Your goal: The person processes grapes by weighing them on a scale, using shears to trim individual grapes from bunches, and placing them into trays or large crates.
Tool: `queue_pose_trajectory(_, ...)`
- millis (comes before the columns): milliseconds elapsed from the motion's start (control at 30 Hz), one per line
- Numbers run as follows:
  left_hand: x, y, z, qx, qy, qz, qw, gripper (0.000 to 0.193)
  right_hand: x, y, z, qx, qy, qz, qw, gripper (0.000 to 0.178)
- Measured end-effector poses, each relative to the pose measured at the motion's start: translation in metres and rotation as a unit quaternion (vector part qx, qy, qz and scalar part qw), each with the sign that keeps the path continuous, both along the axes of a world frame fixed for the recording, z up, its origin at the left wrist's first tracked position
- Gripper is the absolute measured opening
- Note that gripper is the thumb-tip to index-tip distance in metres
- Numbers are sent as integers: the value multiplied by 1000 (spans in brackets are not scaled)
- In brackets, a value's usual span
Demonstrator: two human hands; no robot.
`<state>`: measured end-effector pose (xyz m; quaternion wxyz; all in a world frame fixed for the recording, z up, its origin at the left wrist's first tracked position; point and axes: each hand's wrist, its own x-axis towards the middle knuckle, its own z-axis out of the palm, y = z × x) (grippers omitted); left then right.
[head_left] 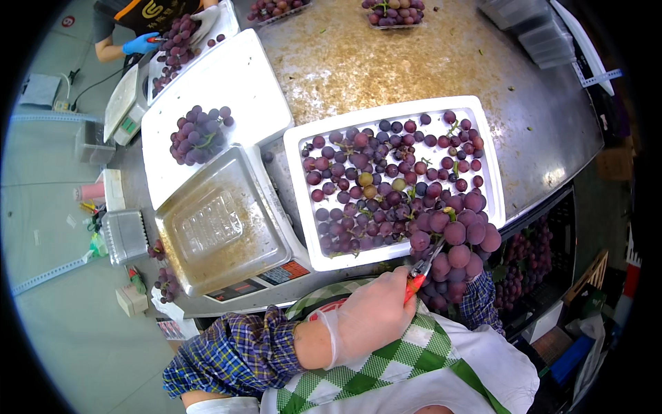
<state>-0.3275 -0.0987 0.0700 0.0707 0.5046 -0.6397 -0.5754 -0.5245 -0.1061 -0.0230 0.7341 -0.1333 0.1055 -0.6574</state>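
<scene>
My left hand [376, 314], in a thin clear glove, is closed around red-handled snips [415, 281]. The blades point up into a large bunch of purple grapes [458, 234] and touch or nearly touch it. That bunch is held up over the near right corner of a white tray [488, 165]. Behind it, my right hand is almost wholly hidden; its plaid sleeve [480, 302] reaches up to the grapes, which hang from that hand. Many loose grapes [365, 159], mostly purple with a few yellowish ones, lie in the tray.
Left of the tray stands a scale with a metal pan [224, 221]; a grape bunch [198, 136] lies on a white board [241, 83] beyond. At far left, a co-worker's blue-gloved hand [141, 43] works at another bunch. Clear containers [538, 34] stand far right; a dark crate of grapes [527, 265] sits below the edge.
</scene>
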Motion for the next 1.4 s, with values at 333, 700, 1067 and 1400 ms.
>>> queue_pose_trajectory(333, -11, 0, -12, 30, 11, -66, 997, 25, -5, 24, 6, 50, 25, -4, 998, 27)
queue_pose_trajectory(700, -18, 7, -30, 84, -44, -143, 985, 32, 5, 63, 9, 158, 42, 0, 987, 25)
queue_pose_trajectory(1067, -12, -8, -7, 189, -32, -277, 942, 33, 19, 69, 14, 180, 79, -130, 972, 21)
queue_pose_trajectory(1400, 24, -4, 54, 167, -49, -219, 960, 35, -2, 43, 18, 25, -39, 9, 999, 34)
